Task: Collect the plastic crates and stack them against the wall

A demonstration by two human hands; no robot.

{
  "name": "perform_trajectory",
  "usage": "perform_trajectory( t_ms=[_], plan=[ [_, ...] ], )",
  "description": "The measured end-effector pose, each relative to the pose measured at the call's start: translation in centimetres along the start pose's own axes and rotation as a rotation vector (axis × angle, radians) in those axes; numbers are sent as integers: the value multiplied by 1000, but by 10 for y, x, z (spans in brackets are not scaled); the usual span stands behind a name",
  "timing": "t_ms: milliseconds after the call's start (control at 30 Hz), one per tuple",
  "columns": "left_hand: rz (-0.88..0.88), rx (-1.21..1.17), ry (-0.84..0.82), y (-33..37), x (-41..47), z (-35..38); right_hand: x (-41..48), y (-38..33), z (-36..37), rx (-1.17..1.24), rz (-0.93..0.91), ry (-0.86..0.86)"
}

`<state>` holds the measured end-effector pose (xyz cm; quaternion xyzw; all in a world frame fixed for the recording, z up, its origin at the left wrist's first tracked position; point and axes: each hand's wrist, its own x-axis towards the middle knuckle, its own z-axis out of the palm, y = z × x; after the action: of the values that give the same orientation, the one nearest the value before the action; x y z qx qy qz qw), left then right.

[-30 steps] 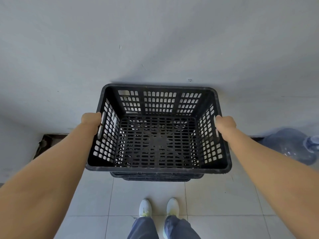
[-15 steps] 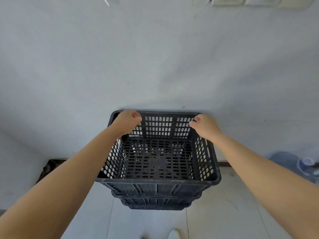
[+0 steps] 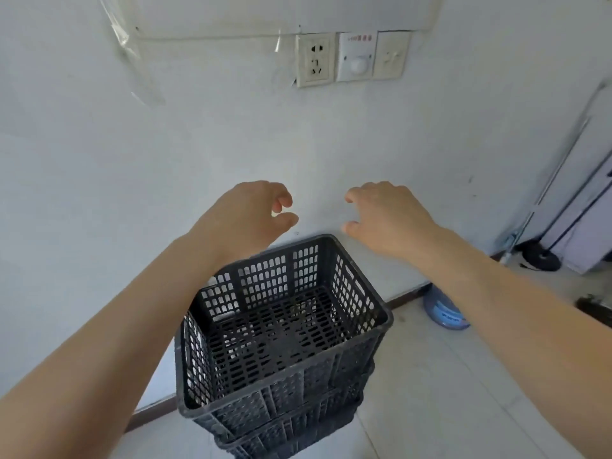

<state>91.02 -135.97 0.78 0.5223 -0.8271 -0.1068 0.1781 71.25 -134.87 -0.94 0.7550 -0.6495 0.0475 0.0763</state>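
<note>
1. Top black plastic crate (image 3: 265, 402): it sat open side up, nested on the lower crates (image 3: 298, 438) of the same pattern. The perforated walls lined up, so the load would seat squarely.
2. The stack stood on the tiled floor (image 3: 430, 376) with its far side next to the wall (image 3: 165, 160). Whether it touched the wall could not be told.
3. Your left hand (image 3: 245, 213): it hovered above the crate's far rim, fingers loosely curled, thumb apart, gripping nothing.
4. Your right hand (image 3: 387, 217): it was level with the left hand and clear of the rim. The fingers were bent and spread, and it was empty.
5. Judgement: with both hands free and the crate bearing its own weight, this placement looked finished.
6. Water bottle (image 3: 443, 309): it rested on the floor by the skirting, to the right, apart from the stack.
7. Socket plate (image 3: 314, 59) and switch (image 3: 390, 56): they were fixed to the wall, well above the crates.
</note>
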Motion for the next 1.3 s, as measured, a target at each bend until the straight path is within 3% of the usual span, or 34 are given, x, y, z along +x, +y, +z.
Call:
perform_trajectory(
  t_ms=[167, 433, 733, 1000, 1300],
  plan=[
    [226, 80, -55, 51, -13, 8, -68, 13, -22, -80, 144, 22],
    [645, 118, -91, 192, -30, 45, -210, 84, -64, -230, 485, 53],
    [1091, 47, -175, 430, -110, 109, -448, 172, -112, -380, 923, 66],
    [1425, -69, -142, 649, -227, 165, -682, 237, -158, -444, 1336, 32],
    [1710, -221, -211, 836, -328, 224, -856, 287, -183, -454, 1801, -37]
  ],
)
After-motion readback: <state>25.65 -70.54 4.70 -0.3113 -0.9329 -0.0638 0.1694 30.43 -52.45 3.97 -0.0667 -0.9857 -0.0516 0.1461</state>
